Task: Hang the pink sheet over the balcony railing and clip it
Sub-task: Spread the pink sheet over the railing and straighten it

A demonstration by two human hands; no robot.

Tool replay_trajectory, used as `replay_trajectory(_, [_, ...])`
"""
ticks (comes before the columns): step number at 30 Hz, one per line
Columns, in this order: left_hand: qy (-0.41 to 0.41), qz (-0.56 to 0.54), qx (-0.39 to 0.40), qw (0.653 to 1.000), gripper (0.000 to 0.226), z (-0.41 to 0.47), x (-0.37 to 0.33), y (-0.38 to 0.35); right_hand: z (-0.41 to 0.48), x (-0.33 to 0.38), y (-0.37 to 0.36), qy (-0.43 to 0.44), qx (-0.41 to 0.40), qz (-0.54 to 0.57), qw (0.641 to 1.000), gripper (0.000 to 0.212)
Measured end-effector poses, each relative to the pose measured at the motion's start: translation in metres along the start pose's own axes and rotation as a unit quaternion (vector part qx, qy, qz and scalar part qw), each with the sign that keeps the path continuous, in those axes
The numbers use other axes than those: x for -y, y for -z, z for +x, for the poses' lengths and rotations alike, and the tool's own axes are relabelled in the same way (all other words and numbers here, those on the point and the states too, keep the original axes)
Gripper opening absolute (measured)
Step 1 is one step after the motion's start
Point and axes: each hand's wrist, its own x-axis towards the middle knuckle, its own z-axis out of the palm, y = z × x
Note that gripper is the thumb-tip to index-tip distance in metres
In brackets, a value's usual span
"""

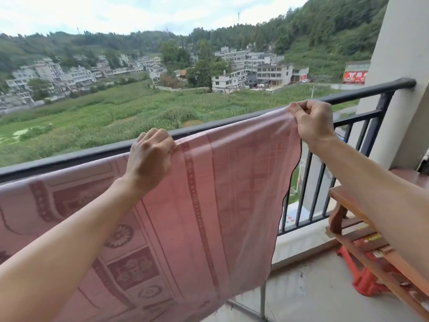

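Note:
The pink patterned sheet [227, 194] is stretched along the black balcony railing [362, 92] and hangs down on my side of it. My left hand [151, 156] grips the sheet's top edge at the rail, fingers curled over it. Further right, my right hand [313, 119] pinches the sheet's upper right corner just at the rail. The sheet's right edge hangs free in front of the vertical bars. No clip is visible.
A beige pillar [401, 66] ends the railing on the right. A wooden bench or table [352, 205] stands against the bars at the right, with a red plastic stool [366, 280] under it. A thin metal post [262, 300] rises from the concrete floor.

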Motion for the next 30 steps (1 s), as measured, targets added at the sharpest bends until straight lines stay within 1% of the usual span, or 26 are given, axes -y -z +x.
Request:
replay_trajectory(2, [-0.027, 0.003, -0.029, 0.999, 0.007, -0.004, -0.009, -0.003, -0.006, -0.007, 0.004, 0.005, -0.028, -0.022, 0.999, 0.025])
replay_trajectory(3, [-0.041, 0.006, -0.029, 0.999, 0.006, -0.007, -0.014, -0.005, -0.012, -0.016, 0.005, -0.005, -0.022, -0.047, 0.999, 0.026])
replay_trajectory(4, [-0.054, 0.012, -0.019, 0.998, 0.006, -0.01, -0.018, -0.007, -0.019, -0.026, 0.004, -0.025, 0.001, -0.085, 0.996, 0.027])
replay_trajectory(6, [-0.053, 0.023, 0.014, 0.998, 0.009, -0.012, -0.018, -0.007, -0.032, -0.042, -0.001, -0.066, 0.076, -0.18, 0.978, 0.026])
replay_trajectory(7, [-0.034, 0.023, 0.021, 0.999, 0.015, -0.009, -0.016, -0.006, -0.035, -0.045, -0.004, -0.075, 0.098, -0.223, 0.967, 0.025])
replay_trajectory(8, [-0.009, 0.023, 0.024, 0.999, 0.024, -0.003, -0.013, -0.004, -0.034, -0.042, -0.007, -0.074, 0.094, -0.256, 0.959, 0.023])
replay_trajectory(9, [0.021, 0.025, 0.036, 0.999, 0.033, 0.005, -0.008, -0.003, -0.031, -0.035, -0.01, -0.059, 0.07, -0.279, 0.956, 0.021])
replay_trajectory(10, [0.055, 0.03, 0.067, 0.996, 0.04, 0.012, -0.003, -0.002, -0.028, -0.026, -0.013, -0.021, 0.039, -0.296, 0.954, 0.021])
replay_trajectory(12, [0.109, 0.041, 0.164, 0.98, 0.053, 0.024, 0.006, -0.003, -0.021, -0.006, -0.026, 0.1, 0.005, -0.315, 0.944, 0.027])
replay_trajectory(13, [0.119, 0.055, 0.206, 0.97, 0.058, 0.025, 0.009, -0.005, -0.019, 0.003, -0.034, 0.159, 0.009, -0.321, 0.934, 0.029])
replay_trajectory(14, [0.118, 0.07, 0.227, 0.964, 0.063, 0.026, 0.011, -0.008, -0.019, 0.011, -0.044, 0.209, 0.034, -0.332, 0.919, 0.031])
replay_trajectory(16, [0.11, 0.079, 0.222, 0.966, 0.067, 0.028, 0.014, -0.014, -0.018, 0.014, -0.059, 0.271, 0.124, -0.374, 0.878, 0.036])
replay_trajectory(17, [0.102, 0.081, 0.214, 0.968, 0.067, 0.029, 0.015, -0.016, -0.016, 0.011, -0.063, 0.28, 0.173, -0.397, 0.857, 0.04])
replay_trajectory(18, [0.093, 0.082, 0.21, 0.97, 0.067, 0.03, 0.017, -0.016, -0.013, 0.006, -0.064, 0.277, 0.21, -0.407, 0.845, 0.047])
replay_trajectory(19, [0.085, 0.084, 0.207, 0.971, 0.066, 0.031, 0.018, -0.017, -0.01, 0.002, -0.063, 0.269, 0.231, -0.403, 0.844, 0.054])
replay_trajectory(20, [0.077, 0.088, 0.205, 0.972, 0.066, 0.031, 0.018, -0.017, -0.005, -0.002, -0.061, 0.262, 0.235, -0.395, 0.849, 0.06])
replay_trajectory(22, [0.063, 0.095, 0.201, 0.973, 0.063, 0.032, 0.019, -0.018, 0.003, -0.008, -0.062, 0.235, 0.224, -0.374, 0.869, 0.066])
replay_trajectory(24, [0.037, 0.1, 0.189, 0.976, 0.056, 0.03, 0.016, -0.02, 0.007, -0.013, -0.063, 0.166, 0.213, -0.334, 0.903, 0.062])
replay_trajectory(26, [-0.001, 0.112, 0.171, 0.979, 0.044, 0.029, 0.012, -0.021, 0.009, -0.019, -0.059, 0.112, 0.197, -0.304, 0.925, 0.058])
replay_trajectory(28, [-0.029, 0.112, 0.165, 0.979, 0.038, 0.03, 0.007, -0.023, 0.007, -0.025, -0.049, 0.078, 0.199, -0.305, 0.928, 0.064])
replay_trajectory(30, [-0.04, 0.1, 0.17, 0.98, 0.038, 0.034, -0.003, -0.028, 0.004, -0.033, -0.035, 0.06, 0.197, -0.328, 0.922, 0.071])
